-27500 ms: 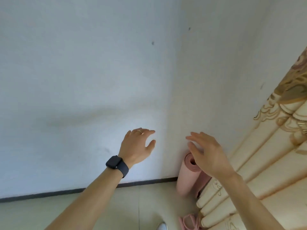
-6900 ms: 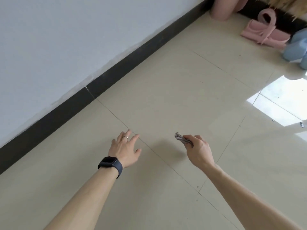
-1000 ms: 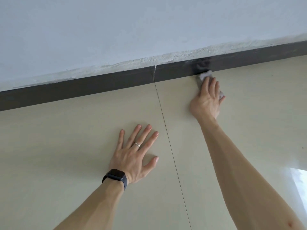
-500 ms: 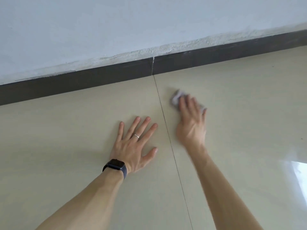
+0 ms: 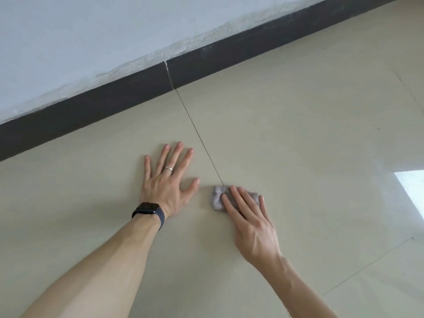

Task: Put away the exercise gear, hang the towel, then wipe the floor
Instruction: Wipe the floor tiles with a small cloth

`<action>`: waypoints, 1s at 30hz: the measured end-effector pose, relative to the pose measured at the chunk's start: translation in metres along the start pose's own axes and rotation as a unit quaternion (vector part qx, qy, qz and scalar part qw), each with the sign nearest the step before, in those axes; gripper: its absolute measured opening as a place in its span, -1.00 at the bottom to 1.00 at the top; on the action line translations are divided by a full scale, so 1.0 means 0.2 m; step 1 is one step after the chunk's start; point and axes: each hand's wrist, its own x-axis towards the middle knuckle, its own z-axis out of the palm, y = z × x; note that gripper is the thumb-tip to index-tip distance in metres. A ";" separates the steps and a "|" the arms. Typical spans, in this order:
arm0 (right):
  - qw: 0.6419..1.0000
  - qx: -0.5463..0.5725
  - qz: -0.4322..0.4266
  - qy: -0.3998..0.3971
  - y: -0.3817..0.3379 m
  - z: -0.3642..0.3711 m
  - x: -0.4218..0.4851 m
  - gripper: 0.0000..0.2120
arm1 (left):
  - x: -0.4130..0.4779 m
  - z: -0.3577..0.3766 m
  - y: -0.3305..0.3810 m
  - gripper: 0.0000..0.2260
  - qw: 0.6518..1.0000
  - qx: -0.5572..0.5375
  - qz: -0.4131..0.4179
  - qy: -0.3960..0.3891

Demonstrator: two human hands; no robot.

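The left hand point(image 5: 168, 182) lies flat on the floor point(image 5: 298, 138), fingers spread wide, gripping nothing. At its 3 o'clock, the right hand point(image 5: 249, 215) presses flat, fingers extended, on a grey cloth point(image 5: 216, 198) covering a tile joint point(image 5: 197, 134). At 12 o'clock: dark baseboard point(image 5: 114, 99), then white wall point(image 5: 91, 31).

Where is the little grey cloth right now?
The cloth lies flat on the floor tile under the right hand, beside the left hand.
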 end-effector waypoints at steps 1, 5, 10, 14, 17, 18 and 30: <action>1.000 -0.014 -0.018 -0.008 0.05 -0.02 -0.02 -0.31 | 0.00 0.00 0.00 -0.34 1.000 -0.001 0.000 -0.001; 0.972 -0.010 0.230 0.054 0.24 -0.07 -0.02 -0.25 | 0.00 0.00 0.00 -0.37 1.000 0.000 -0.003 -0.017; 0.982 -0.019 0.171 0.081 -0.05 0.09 -0.36 -0.27 | -0.01 -0.02 0.00 -0.38 0.999 0.007 -0.010 -0.041; 0.997 -0.029 0.046 0.051 -0.07 0.11 -0.63 -0.32 | -0.28 0.03 0.17 -0.41 0.996 -0.003 0.090 0.001; 0.976 -0.054 0.200 0.063 0.13 0.01 -0.67 -0.31 | -0.63 0.16 0.35 -0.43 0.990 -0.025 0.132 -0.051; 0.957 -0.047 0.278 0.076 0.19 -0.02 -0.67 -0.30 | -0.70 0.19 0.38 -0.43 0.991 -0.030 0.114 -0.064; 0.993 -0.011 0.106 0.046 -0.24 0.15 -1.12 -0.45 | -0.72 0.15 0.33 -0.41 0.986 -0.033 0.089 -0.134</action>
